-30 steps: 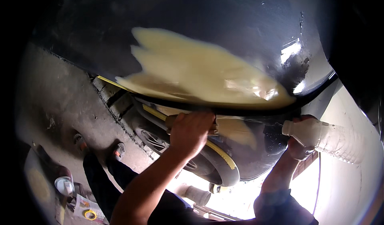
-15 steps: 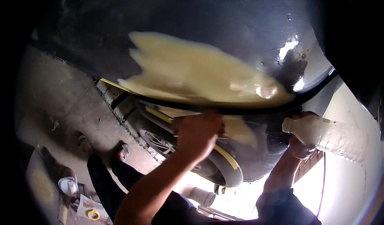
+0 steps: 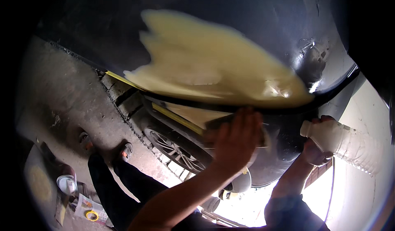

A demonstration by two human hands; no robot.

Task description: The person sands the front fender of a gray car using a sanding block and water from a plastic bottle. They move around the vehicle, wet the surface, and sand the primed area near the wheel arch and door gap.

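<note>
My left hand (image 3: 240, 138) lies over a flat sanding block (image 3: 214, 126), pressing it to the dark car body just below a black curved edge (image 3: 197, 104). The fingers hide most of the block. Above that edge spreads a large smooth patch of yellowish filler (image 3: 210, 58) with a jagged left end. A smaller pale patch (image 3: 191, 115) shows under the edge, left of the block. To the right, my right hand (image 3: 316, 152) is wrapped round a clear, ribbed plastic bottle (image 3: 343, 140), which lies tilted with its neck toward the car.
Below the body sits a spoked wheel (image 3: 175, 148), with a strip of yellow tape (image 3: 177, 118) above it. A pale wall (image 3: 370, 120) stands at the right. On the floor, lower left, are a can (image 3: 67, 184), newspaper (image 3: 84, 206) and a tape roll (image 3: 91, 215). My feet (image 3: 125, 151) stand nearby.
My left hand has slid the sanding block to the right along the lower body. My right hand and the bottle appear slightly further right. The view has shifted a little.
</note>
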